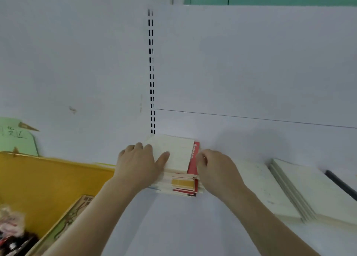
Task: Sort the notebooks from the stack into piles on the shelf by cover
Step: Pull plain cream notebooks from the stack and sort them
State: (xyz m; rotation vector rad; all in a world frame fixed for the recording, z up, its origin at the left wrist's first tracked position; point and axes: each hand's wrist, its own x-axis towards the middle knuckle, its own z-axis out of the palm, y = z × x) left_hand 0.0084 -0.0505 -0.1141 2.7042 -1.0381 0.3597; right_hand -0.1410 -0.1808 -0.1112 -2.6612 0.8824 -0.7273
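Observation:
A stack of notebooks (pixel 180 184) stands on the white shelf (pixel 173 226) against the back wall. Its top notebook (pixel 177 153) has a plain cream cover. Under it a red cover (pixel 193 162) shows at the right. My left hand (pixel 140 164) lies on the stack's left side, thumb across the cream cover and fingers over its left edge. My right hand (pixel 216 169) is at the stack's right edge, fingers curled at the edge of the top notebooks. Two piles of cream notebooks lie to the right, a near pile (pixel 266 194) and a far pile (pixel 313 192).
A yellow bin (pixel 48 184) with a patterned box and other items sits at the left, touching the stack's side of the shelf. A dark rod (pixel 340 184) lies at the far right. A slotted upright (pixel 151 72) runs up the white back panel.

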